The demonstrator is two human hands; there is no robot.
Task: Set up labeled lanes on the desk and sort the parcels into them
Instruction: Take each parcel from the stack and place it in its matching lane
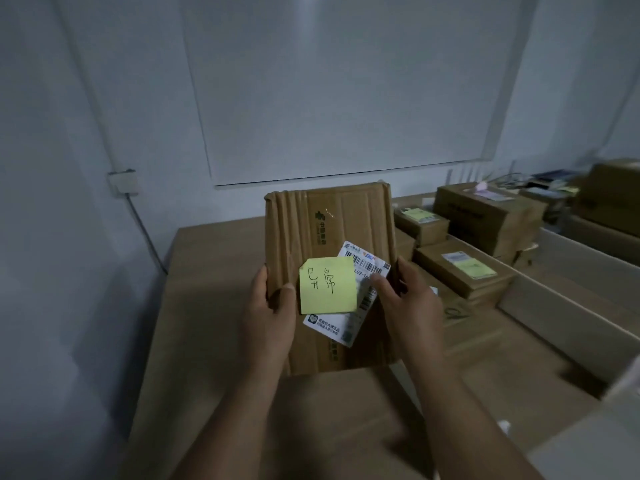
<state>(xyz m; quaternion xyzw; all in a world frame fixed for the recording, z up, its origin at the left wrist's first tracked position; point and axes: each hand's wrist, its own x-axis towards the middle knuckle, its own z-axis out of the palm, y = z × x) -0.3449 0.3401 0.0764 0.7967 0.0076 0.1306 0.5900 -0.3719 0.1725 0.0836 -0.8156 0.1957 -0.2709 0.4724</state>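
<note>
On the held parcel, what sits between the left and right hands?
In the head view, a yellow sticky note with handwriting lies between the left hand and right hand, overlapping a white shipping label on the cardboard parcel both hands grip.

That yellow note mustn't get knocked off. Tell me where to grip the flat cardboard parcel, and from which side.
Grip the parcel by its two long side edges, one hand from each side, as the left hand and right hand do. It is thin and flat, and the sticky note and shipping label cover its mid-face, so keep thumbs at the edges.
</note>
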